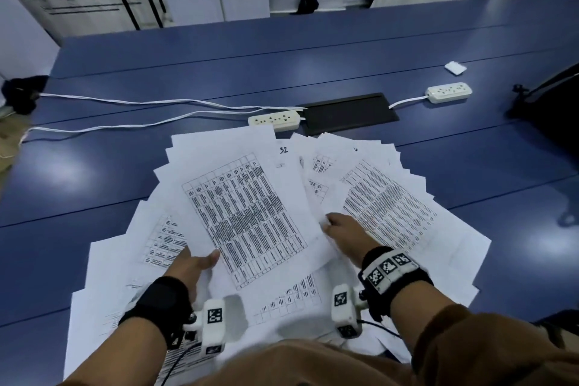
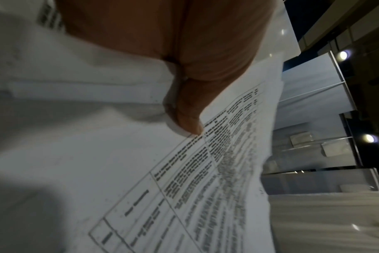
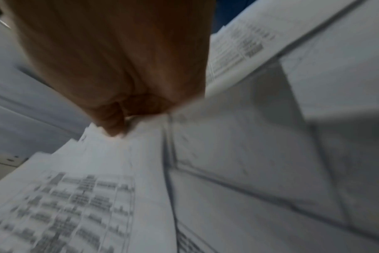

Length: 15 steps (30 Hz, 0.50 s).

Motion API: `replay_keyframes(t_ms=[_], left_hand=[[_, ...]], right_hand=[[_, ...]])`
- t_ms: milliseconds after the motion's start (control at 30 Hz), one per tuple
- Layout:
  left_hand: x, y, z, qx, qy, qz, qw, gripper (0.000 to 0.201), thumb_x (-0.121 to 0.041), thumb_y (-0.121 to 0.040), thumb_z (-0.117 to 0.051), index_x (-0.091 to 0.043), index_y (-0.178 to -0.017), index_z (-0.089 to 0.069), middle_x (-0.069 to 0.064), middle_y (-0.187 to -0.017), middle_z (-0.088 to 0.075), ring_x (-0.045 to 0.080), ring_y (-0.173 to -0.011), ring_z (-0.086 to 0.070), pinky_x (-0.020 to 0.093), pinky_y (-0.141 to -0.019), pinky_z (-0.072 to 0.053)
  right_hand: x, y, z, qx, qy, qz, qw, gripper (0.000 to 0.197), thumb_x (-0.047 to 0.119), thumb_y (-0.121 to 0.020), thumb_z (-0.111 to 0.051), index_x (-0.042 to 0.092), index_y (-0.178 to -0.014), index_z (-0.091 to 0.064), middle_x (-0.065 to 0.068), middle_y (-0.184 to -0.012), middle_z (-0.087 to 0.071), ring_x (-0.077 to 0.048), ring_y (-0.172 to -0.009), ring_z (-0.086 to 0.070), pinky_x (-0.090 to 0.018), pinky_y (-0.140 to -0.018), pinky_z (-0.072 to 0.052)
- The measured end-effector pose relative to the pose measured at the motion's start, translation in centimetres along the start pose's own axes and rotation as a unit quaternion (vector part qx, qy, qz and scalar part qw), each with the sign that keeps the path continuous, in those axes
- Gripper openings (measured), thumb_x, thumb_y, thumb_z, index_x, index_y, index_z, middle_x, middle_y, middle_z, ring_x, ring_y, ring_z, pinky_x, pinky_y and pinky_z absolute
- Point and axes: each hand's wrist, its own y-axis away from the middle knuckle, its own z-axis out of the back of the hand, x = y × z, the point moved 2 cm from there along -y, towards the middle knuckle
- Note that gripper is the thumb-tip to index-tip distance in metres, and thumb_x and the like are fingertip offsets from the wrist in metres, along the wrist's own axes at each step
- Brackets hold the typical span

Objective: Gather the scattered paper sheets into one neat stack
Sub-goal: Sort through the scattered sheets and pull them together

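Over the blue table (image 1: 313,66), left hand (image 1: 191,263) and, seemingly, right hand (image 1: 343,232) pinch fanned paper sheets (image 1: 247,213).

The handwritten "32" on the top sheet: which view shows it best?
The head view: the "32" is legible at the far corner of the top sheet, which both hands hold. The left wrist view shows only that sheet's printed table, close up; the right wrist view is blurred paper.

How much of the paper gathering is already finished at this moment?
Little looks done: the paper sheets lie fanned across the blue table. In hand: the left hand and right hand grip the top printed sheet. Left: squaring everything into one stack.
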Motion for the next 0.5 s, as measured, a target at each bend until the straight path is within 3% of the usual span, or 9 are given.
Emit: replay_keyframes(t_ms=[100, 167, 200, 300, 367, 400, 433, 467, 500], left_hand=[[-1.2, 2.0, -1.9, 0.020, 0.013, 0.025, 0.999, 0.068, -0.018, -0.079, -0.073, -0.003, -0.137, -0.041, -0.001, -0.134, -0.049, 0.023, -0.129, -0.043, 0.039, -0.106, -0.027], [-1.0, 1.9, -2.0, 0.034, 0.030, 0.040, 0.998, 0.058, -0.013, -0.086, -0.067, 0.001, -0.136, -0.042, 0.003, -0.128, -0.051, 0.025, -0.132, -0.041, 0.034, -0.103, -0.027], [-0.8, 1.7, -2.0, 0.042, 0.035, 0.038, 0.998, 0.059, -0.017, -0.083, -0.071, 0.002, -0.132, -0.047, 0.003, -0.125, -0.053, 0.024, -0.131, -0.043, 0.033, -0.102, -0.027], [-0.4, 0.4, -0.6, 0.044, 0.074, 0.032, 0.996, 0.097, -0.040, -0.038, -0.095, -0.006, -0.122, -0.061, 0.000, -0.129, -0.059, 0.021, -0.133, -0.043, 0.044, -0.114, -0.024], [-1.4, 1.3, -0.9, 0.085, 0.077, 0.039, 0.993, 0.099, -0.039, -0.019, -0.097, -0.009, -0.108, -0.068, -0.004, -0.113, -0.069, 0.012, -0.119, -0.057, 0.034, -0.108, -0.036], [-1.6, 1.4, -0.9, 0.097, 0.071, 0.038, 0.992, 0.092, -0.036, -0.022, -0.098, -0.007, -0.104, -0.067, -0.005, -0.104, -0.070, 0.008, -0.109, -0.061, 0.026, -0.101, -0.039], [-1.8, 1.7, -1.1, 0.098, 0.056, 0.039, 0.993, 0.078, -0.032, -0.037, -0.097, -0.005, -0.104, -0.066, -0.005, -0.104, -0.068, 0.007, -0.111, -0.058, 0.023, -0.098, -0.036], [-1.8, 1.7, -1.1, 0.070, 0.036, 0.026, 0.997, 0.061, -0.027, -0.056, -0.091, -0.003, -0.106, -0.064, -0.002, -0.109, -0.063, 0.010, -0.119, -0.048, 0.026, -0.103, -0.030], [-1.8, 1.6, -0.9, 0.043, 0.006, 0.018, 0.999, 0.055, -0.025, -0.066, -0.086, 0.001, -0.108, -0.063, 0.003, -0.116, -0.061, 0.014, -0.128, -0.029, 0.037, -0.110, -0.028]], right_hand=[[-0.3, 0.3, -1.9, 0.025, -0.057, -0.031, 0.998, 0.044, 0.049, -0.090, -0.059, 0.013, -0.116, -0.061, -0.006, -0.117, -0.065, -0.023, -0.112, -0.059, -0.039, -0.101, -0.044], [-0.3, 0.6, -2.5, 0.062, -0.098, -0.024, 0.993, 0.037, 0.036, -0.082, -0.075, 0.022, -0.113, -0.060, -0.002, -0.117, -0.067, -0.020, -0.114, -0.061, -0.039, -0.102, -0.046], [-0.4, 0.5, -2.6, 0.080, -0.119, -0.029, 0.989, 0.046, 0.027, -0.074, -0.082, 0.022, -0.114, -0.061, -0.004, -0.118, -0.069, -0.022, -0.115, -0.061, -0.040, -0.103, -0.046], [-0.5, 0.3, -1.9, 0.146, -0.169, -0.074, 0.972, 0.058, 0.018, -0.060, -0.085, 0.014, -0.115, -0.065, -0.009, -0.114, -0.071, -0.027, -0.111, -0.064, -0.044, -0.100, -0.048], [-0.1, 0.3, -1.4, 0.190, -0.194, -0.095, 0.958, 0.045, 0.010, -0.070, -0.080, 0.009, -0.112, -0.065, -0.011, -0.105, -0.073, -0.026, -0.097, -0.068, -0.039, -0.086, -0.054], [0.2, 0.4, -1.3, 0.201, -0.201, -0.101, 0.953, 0.037, 0.006, -0.075, -0.077, 0.008, -0.110, -0.066, -0.009, -0.099, -0.074, -0.024, -0.089, -0.069, -0.036, -0.079, -0.055], [0.6, 0.4, -1.4, 0.206, -0.197, -0.104, 0.953, 0.031, 0.004, -0.077, -0.075, 0.009, -0.106, -0.066, -0.007, -0.092, -0.074, -0.023, -0.084, -0.069, -0.033, -0.075, -0.054], [0.9, 0.2, -1.5, 0.201, -0.184, -0.101, 0.957, 0.031, 0.004, -0.076, -0.076, 0.009, -0.105, -0.066, -0.006, -0.090, -0.074, -0.022, -0.084, -0.068, -0.032, -0.075, -0.053], [1.2, -0.2, -1.6, 0.185, -0.158, -0.091, 0.966, 0.036, 0.005, -0.075, -0.078, 0.008, -0.108, -0.065, -0.006, -0.092, -0.073, -0.023, -0.088, -0.066, -0.032, -0.078, -0.052]])
